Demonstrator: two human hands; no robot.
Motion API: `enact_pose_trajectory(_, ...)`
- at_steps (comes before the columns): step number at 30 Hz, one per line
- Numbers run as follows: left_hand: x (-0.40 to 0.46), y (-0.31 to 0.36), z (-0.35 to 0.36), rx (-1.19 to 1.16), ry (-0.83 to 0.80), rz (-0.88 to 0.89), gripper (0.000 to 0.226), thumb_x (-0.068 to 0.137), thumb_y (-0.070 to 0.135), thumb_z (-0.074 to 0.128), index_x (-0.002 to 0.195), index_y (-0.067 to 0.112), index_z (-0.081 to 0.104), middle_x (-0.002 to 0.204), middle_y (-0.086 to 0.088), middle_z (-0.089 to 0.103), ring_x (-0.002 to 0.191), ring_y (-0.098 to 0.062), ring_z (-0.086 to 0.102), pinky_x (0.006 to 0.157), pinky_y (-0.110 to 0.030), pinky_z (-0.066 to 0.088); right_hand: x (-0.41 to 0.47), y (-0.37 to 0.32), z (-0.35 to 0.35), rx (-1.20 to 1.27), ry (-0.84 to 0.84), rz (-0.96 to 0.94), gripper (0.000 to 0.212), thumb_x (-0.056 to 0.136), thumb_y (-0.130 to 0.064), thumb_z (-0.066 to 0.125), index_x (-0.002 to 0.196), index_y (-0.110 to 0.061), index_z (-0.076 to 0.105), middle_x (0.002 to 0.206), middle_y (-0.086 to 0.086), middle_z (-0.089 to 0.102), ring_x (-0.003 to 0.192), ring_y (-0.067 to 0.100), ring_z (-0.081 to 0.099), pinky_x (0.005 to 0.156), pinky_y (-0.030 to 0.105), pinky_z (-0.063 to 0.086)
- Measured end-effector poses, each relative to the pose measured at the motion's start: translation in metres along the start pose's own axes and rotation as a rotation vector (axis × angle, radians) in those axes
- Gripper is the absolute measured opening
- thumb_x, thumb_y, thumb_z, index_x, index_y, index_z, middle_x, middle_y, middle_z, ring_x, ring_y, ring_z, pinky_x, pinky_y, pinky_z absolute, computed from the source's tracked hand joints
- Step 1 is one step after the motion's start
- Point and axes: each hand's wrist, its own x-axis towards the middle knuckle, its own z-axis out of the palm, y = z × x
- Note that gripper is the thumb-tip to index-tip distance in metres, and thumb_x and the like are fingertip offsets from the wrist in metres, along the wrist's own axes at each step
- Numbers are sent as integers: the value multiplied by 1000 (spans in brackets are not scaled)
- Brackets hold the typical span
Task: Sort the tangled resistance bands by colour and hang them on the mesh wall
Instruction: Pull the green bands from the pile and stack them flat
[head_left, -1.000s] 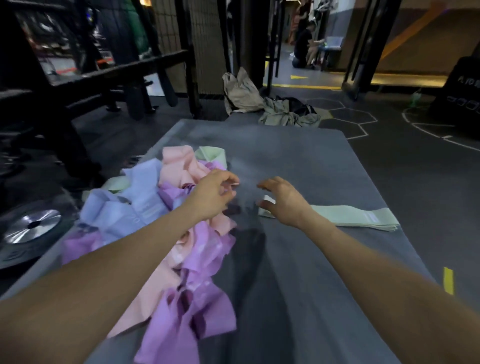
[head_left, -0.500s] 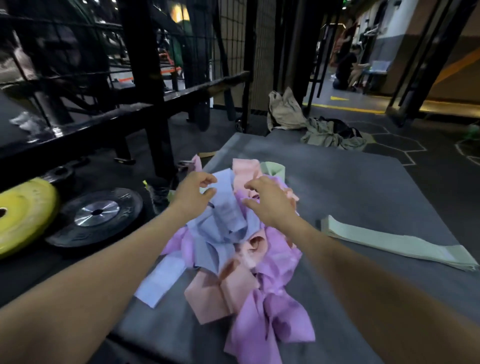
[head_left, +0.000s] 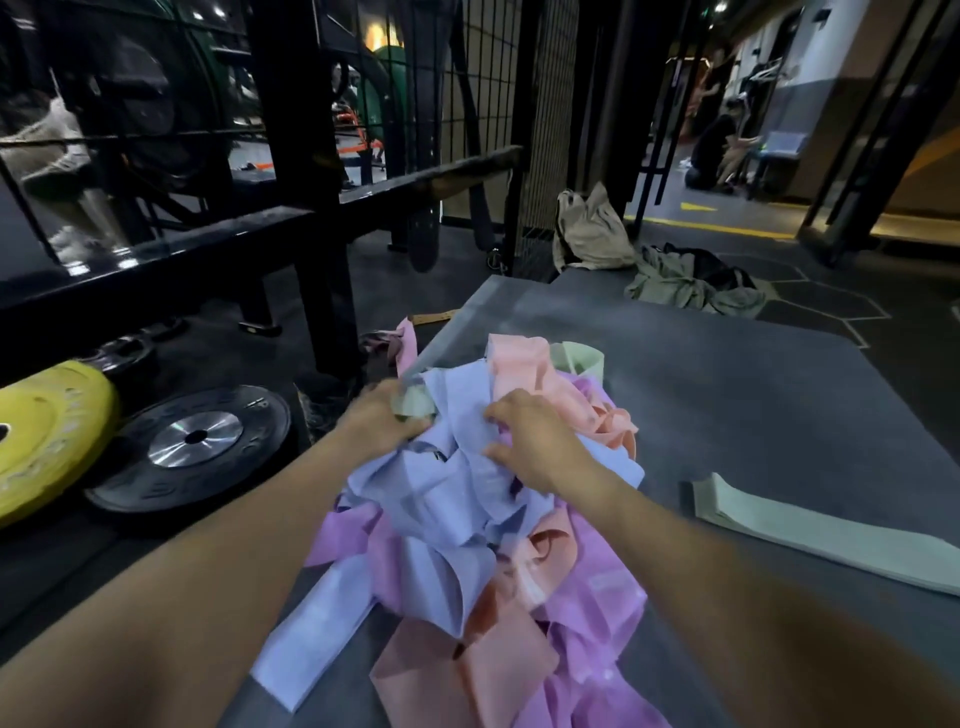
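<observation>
A tangled heap of resistance bands lies on the grey mat (head_left: 753, 395): blue bands (head_left: 457, 499) on top, pink bands (head_left: 524, 364) and purple bands (head_left: 597, 592) beneath. My left hand (head_left: 382, 423) grips a pale green band (head_left: 413, 404) at the heap's upper left edge. My right hand (head_left: 537, 444) sits on top of the heap, its fingers and thumb pinching a blue band. Flat pale green bands (head_left: 831, 535) lie apart on the mat to the right. The black mesh wall (head_left: 485, 78) stands behind the mat.
A yellow weight plate (head_left: 41, 436) and a black weight plate (head_left: 192, 447) lie on the floor to the left, under a black rack beam (head_left: 171, 249). A beige bag (head_left: 587, 234) and crumpled clothes (head_left: 691, 286) lie past the mat. A person (head_left: 722, 145) sits far off.
The view swung left. Both hands moved onto the top of the heap. My left hand took hold of a green band and my right hand closed on a blue band.
</observation>
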Motion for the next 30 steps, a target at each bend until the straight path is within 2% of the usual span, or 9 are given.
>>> enact_pose_trajectory(4, -12, -5, 16, 1, -105, -20, 35, 87, 29, 64, 114, 9, 57, 106, -3, 62, 99, -23, 57, 79, -22, 39, -9, 13, 7, 129, -31, 28, 45, 88, -18, 59, 132, -16, 51, 124, 11, 52, 117, 29, 49, 98, 36, 41)
enact_pose_trajectory(7, -21, 5, 12, -75, -42, -14, 13, 85, 27, 66, 86, 16, 60, 80, -2, 59, 77, -17, 53, 67, -23, 38, -15, 14, 3, 196, -30, 52, 45, 86, -18, 62, 130, -15, 53, 124, 10, 53, 115, 27, 52, 98, 35, 42)
enact_pose_trajectory(9, -27, 19, 6, -112, -34, 42, 23, 84, 22, 66, 67, 15, 52, 64, 1, 50, 64, -14, 46, 56, -17, 35, -22, 14, -3, 236, -21, 44, 40, 84, -16, 63, 124, -12, 58, 119, 11, 56, 110, 26, 54, 97, 37, 42)
enact_pose_trajectory(11, -37, 42, 1, -179, -46, 140, 30, 84, 14, 67, 62, 15, 46, 59, 3, 42, 58, -9, 38, 51, -13, 32, -31, 14, -11, 262, 3, 46, 34, 83, -14, 63, 116, -9, 61, 113, 9, 59, 103, 24, 55, 94, 35, 43)
enact_pose_trajectory(16, -61, 95, -2, -296, -94, 288, 19, 81, 10, 70, 73, 17, 55, 64, 10, 48, 65, -5, 48, 60, -11, 36, -60, 18, -42, 240, 117, 76, 9, 80, -9, 64, 88, -5, 62, 78, -2, 57, 78, 18, 49, 65, 22, 38)
enact_pose_trajectory(19, -76, 119, -6, -270, -67, 330, 10, 83, 16, 69, 84, 13, 60, 69, 5, 50, 66, -12, 45, 61, -18, 35, -80, 20, -63, 294, 156, 113, 11, 79, -8, 64, 88, -2, 61, 87, 7, 64, 79, 21, 55, 68, 28, 38)
enact_pose_trajectory(22, -92, 134, -11, -231, -68, 368, 27, 82, 5, 67, 109, 5, 63, 95, -6, 64, 83, -15, 55, 68, -15, 39, -102, 20, -78, 257, 120, 144, 9, 80, -11, 64, 86, -4, 63, 83, 4, 61, 78, 19, 53, 58, 22, 33)
enact_pose_trajectory(27, -116, 145, -21, -93, -65, 379, 26, 82, -1, 65, 107, 5, 67, 112, -5, 65, 106, -19, 60, 87, -16, 44, -128, 19, -86, 198, 77, 198, 27, 85, -19, 62, 107, -3, 64, 92, 5, 59, 83, 20, 54, 61, 18, 37)
enact_pose_trajectory(30, -128, 158, -33, -86, -38, 371, 24, 80, 2, 69, 103, 5, 69, 105, -3, 68, 95, -14, 63, 81, -13, 44, -134, 12, -97, 246, 94, 219, 34, 86, -21, 65, 116, -6, 61, 111, 8, 64, 100, 25, 60, 78, 25, 45)
